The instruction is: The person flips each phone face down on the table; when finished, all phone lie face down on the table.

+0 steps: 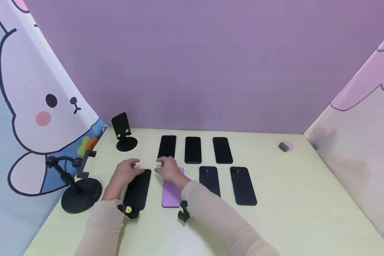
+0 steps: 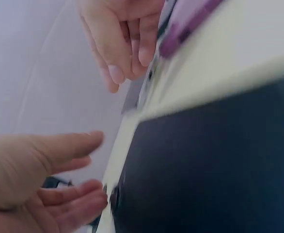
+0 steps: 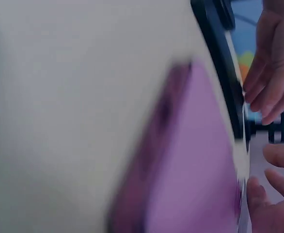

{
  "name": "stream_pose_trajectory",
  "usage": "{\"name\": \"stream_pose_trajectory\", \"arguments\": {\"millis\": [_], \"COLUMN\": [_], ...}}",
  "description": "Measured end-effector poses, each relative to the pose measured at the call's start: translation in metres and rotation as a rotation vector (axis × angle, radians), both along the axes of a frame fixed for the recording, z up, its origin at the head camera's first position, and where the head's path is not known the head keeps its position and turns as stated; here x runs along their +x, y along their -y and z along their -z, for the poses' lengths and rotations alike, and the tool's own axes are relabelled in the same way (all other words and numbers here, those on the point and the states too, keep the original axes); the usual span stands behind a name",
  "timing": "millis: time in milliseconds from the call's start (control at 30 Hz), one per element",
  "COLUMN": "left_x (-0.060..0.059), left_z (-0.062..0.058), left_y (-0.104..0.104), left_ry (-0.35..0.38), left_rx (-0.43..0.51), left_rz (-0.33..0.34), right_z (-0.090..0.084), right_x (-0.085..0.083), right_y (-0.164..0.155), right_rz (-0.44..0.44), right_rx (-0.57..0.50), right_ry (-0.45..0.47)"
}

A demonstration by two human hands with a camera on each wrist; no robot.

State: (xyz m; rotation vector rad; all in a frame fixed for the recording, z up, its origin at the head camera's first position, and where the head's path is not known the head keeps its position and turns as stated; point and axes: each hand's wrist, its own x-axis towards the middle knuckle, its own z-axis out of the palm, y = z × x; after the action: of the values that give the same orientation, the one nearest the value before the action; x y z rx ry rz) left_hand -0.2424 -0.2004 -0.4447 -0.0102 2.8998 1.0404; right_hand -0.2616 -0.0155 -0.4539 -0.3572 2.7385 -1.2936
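My left hand (image 1: 125, 173) is over the top left corner of a black phone (image 1: 138, 192) lying at the front left. In the left wrist view, that hand's loosely bent fingers (image 2: 79, 204) stand beside the dark phone's edge, with a gap between thumb and fingers. My right hand (image 1: 170, 169) hovers over the upper part of a purple phone (image 1: 171, 195), covering some of it. Its fingers (image 3: 277, 182) are spread and relaxed in the right wrist view, holding nothing. The two hands face each other, apart.
Behind lie three black phones (image 1: 193, 150) in a row. Two dark phones (image 1: 243, 186) with cameras facing up are right of the purple one. Black phone stands (image 1: 121, 128) and a jointed holder (image 1: 81, 195) stand at left. A small block (image 1: 286, 146) sits back right.
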Motion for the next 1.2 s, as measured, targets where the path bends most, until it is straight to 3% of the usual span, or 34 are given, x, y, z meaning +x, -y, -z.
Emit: {"name": "stream_pose_trajectory", "arguments": {"millis": [267, 500, 633, 800, 1200], "left_x": [-0.037, -0.058, -0.064, -0.067, -0.067], "left_z": [0.002, 0.015, 0.021, 0.024, 0.023], "left_y": [-0.029, -0.041, -0.045, -0.046, -0.050], "left_ry": [-0.095, -0.049, -0.075, -0.105, -0.075], "left_rx": [0.114, 0.142, 0.165, 0.182, 0.160], "left_rz": [0.036, 0.061, 0.090, 0.074, 0.071], "right_z": [0.004, 0.009, 0.007, 0.005, 0.006], "right_x": [-0.027, -0.036, -0.039, -0.040, -0.044], "right_y": [-0.029, -0.033, -0.031, -0.029, -0.026], "right_rz": [0.129, 0.171, 0.165, 0.167, 0.210], "right_rx": [0.063, 0.092, 0.093, 0.056, 0.074], "right_ry": [-0.043, -0.019, -0.032, -0.023, 0.007]}}
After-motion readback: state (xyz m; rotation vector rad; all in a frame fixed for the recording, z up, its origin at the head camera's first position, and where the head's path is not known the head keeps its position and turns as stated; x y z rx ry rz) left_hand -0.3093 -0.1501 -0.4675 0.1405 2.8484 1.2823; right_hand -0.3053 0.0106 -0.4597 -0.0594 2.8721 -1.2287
